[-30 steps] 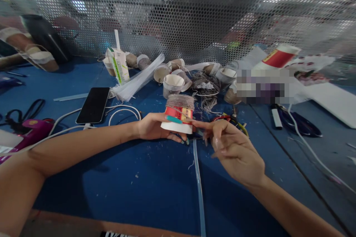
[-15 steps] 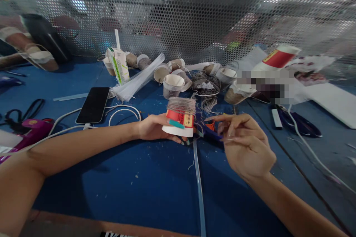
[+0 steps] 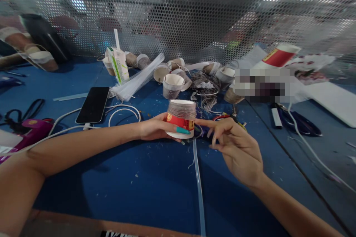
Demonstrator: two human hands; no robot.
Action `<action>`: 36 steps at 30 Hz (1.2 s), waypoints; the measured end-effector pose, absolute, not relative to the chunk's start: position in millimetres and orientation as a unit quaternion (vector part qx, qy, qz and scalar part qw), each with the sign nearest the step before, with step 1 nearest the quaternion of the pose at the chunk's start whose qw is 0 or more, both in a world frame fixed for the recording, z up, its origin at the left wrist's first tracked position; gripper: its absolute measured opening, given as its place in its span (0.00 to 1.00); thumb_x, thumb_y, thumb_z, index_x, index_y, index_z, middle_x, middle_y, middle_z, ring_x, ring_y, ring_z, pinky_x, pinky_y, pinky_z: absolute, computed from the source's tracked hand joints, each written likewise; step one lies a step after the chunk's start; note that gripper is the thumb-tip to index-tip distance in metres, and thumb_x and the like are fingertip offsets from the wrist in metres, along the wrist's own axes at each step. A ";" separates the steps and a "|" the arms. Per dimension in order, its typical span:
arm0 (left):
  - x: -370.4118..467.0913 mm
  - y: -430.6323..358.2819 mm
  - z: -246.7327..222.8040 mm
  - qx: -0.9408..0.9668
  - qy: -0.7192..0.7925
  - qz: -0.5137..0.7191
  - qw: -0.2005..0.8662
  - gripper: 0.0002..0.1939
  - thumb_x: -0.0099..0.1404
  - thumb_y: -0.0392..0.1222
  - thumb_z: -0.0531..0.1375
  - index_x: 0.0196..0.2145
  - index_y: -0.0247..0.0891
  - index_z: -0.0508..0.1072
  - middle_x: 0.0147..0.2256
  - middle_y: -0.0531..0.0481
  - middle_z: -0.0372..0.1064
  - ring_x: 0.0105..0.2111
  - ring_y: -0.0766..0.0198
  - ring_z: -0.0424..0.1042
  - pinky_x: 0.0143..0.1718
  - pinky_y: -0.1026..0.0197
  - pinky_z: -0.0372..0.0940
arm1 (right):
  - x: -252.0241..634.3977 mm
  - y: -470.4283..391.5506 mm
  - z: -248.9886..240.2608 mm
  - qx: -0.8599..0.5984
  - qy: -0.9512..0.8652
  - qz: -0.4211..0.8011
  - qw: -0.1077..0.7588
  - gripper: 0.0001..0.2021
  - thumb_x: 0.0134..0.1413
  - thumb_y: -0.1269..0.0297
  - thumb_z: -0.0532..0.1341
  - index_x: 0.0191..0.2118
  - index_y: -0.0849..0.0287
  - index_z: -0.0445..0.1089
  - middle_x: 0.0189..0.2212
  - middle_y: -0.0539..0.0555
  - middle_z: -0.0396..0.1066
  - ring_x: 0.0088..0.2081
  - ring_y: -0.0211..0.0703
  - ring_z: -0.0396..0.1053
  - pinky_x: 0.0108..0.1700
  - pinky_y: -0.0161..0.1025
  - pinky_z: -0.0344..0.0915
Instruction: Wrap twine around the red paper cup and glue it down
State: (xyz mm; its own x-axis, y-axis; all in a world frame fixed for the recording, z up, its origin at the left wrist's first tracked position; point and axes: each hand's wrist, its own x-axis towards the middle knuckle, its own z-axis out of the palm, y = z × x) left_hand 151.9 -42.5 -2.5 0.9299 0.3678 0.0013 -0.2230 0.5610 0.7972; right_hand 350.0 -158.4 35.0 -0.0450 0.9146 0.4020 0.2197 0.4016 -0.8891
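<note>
My left hand point(image 3: 155, 126) is closed around a red and white paper cup point(image 3: 180, 124), the thumb with its teal nail lying across the front. Grey yarn point(image 3: 182, 109) is wound in rows around the cup's upper part, just below its white rim. My right hand point(image 3: 237, 146) is at the cup's right side. Its index fingertip reaches the cup near the lower edge of the yarn, while the other fingers are bent and apart. I cannot make out any strand in that hand. Behind its fingers lies a dark blue tool, partly hidden.
Several yarn-wrapped cups point(image 3: 172, 86) and a grey yarn pile point(image 3: 205, 85) stand farther back. A clear glue stick point(image 3: 198, 189) lies in front. At left are a phone point(image 3: 93, 104) with its cable and a purple glue gun point(image 3: 33, 127). Scissors point(image 3: 299, 120) lie at right.
The cup has tipped so its white opening shows, and it has turned in my left hand. My right hand has moved left, bringing its index finger against the cup.
</note>
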 end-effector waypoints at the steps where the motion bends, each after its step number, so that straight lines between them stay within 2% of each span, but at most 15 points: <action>1: 152.2 -42.8 -2.4 0.434 0.084 0.169 0.881 0.28 0.47 0.42 0.74 0.46 0.35 0.74 0.39 0.44 0.77 0.38 0.59 0.75 0.41 0.56 0.68 | 350.4 -158.3 35.0 -0.442 -0.645 0.315 0.537 0.09 0.47 0.76 0.59 0.30 0.52 0.65 0.41 0.54 0.78 0.52 0.57 0.73 0.48 0.53 0.68; 5: 153.6 -43.8 -1.2 0.424 0.108 0.181 0.881 0.27 0.47 0.41 0.74 0.45 0.34 0.75 0.38 0.44 0.76 0.38 0.59 0.75 0.43 0.54 0.67 | 349.8 -160.2 37.3 -0.448 -0.663 0.293 0.523 0.08 0.49 0.75 0.58 0.27 0.52 0.64 0.37 0.53 0.78 0.44 0.54 0.75 0.45 0.52 0.69; 10: 154.0 -44.9 3.0 0.418 0.132 0.181 0.881 0.27 0.47 0.37 0.74 0.45 0.34 0.74 0.38 0.46 0.76 0.38 0.60 0.75 0.45 0.55 0.67 | 347.8 -161.5 38.2 -0.470 -0.702 0.306 0.439 0.11 0.49 0.78 0.57 0.32 0.52 0.66 0.46 0.53 0.76 0.54 0.55 0.71 0.54 0.56 0.67; 13: 153.9 -45.6 5.5 0.414 0.138 0.183 0.881 0.27 0.46 0.37 0.74 0.44 0.35 0.74 0.38 0.46 0.76 0.38 0.61 0.76 0.46 0.55 0.67 | 348.0 -160.6 36.0 -0.461 -0.687 0.327 0.457 0.12 0.50 0.79 0.57 0.34 0.51 0.65 0.50 0.53 0.75 0.58 0.53 0.69 0.57 0.56 0.65; 16: 154.0 -46.7 6.9 0.413 0.144 0.184 0.880 0.27 0.46 0.36 0.74 0.44 0.34 0.74 0.38 0.47 0.76 0.37 0.61 0.75 0.46 0.54 0.67 | 349.7 -160.1 33.4 -0.439 -0.682 0.329 0.484 0.12 0.52 0.79 0.57 0.33 0.52 0.66 0.47 0.52 0.76 0.55 0.51 0.71 0.57 0.52 0.66; 22: 154.7 -46.8 5.2 0.413 0.141 0.188 0.880 0.27 0.46 0.35 0.74 0.44 0.35 0.74 0.38 0.47 0.76 0.37 0.61 0.76 0.47 0.54 0.67 | 351.0 -160.2 32.4 -0.433 -0.687 0.348 0.468 0.15 0.52 0.80 0.58 0.38 0.49 0.69 0.52 0.51 0.73 0.58 0.48 0.67 0.59 0.49 0.63; 27: 152.8 -44.3 1.4 0.416 0.117 0.186 0.882 0.28 0.45 0.37 0.75 0.45 0.34 0.75 0.37 0.46 0.77 0.37 0.61 0.76 0.45 0.55 0.68 | 351.2 -158.0 31.1 -0.443 -0.693 0.315 0.473 0.12 0.52 0.78 0.58 0.34 0.50 0.70 0.42 0.52 0.74 0.50 0.47 0.70 0.53 0.46 0.66; 31: 151.6 -44.0 3.2 0.437 0.106 0.177 0.875 0.29 0.43 0.38 0.75 0.45 0.35 0.75 0.38 0.45 0.77 0.38 0.61 0.76 0.44 0.56 0.69 | 348.8 -158.8 34.4 -0.437 -0.689 0.349 0.462 0.11 0.53 0.77 0.58 0.33 0.51 0.70 0.38 0.53 0.69 0.49 0.49 0.72 0.53 0.47 0.67; 36: 152.4 -45.8 7.3 0.489 0.105 0.188 0.845 0.26 0.43 0.39 0.76 0.41 0.35 0.76 0.39 0.46 0.77 0.39 0.63 0.75 0.47 0.57 0.68 | 346.5 -161.8 35.2 -0.433 -0.703 0.353 0.440 0.11 0.50 0.77 0.60 0.34 0.50 0.71 0.39 0.52 0.72 0.50 0.49 0.71 0.54 0.49 0.67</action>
State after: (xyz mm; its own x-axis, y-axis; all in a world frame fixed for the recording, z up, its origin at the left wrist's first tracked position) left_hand 152.4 -45.8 7.3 0.9074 0.4202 0.0071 -0.2157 0.4511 0.8660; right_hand 346.5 -161.8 35.2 -0.2375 0.9195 0.3132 0.2968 0.3757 -0.8779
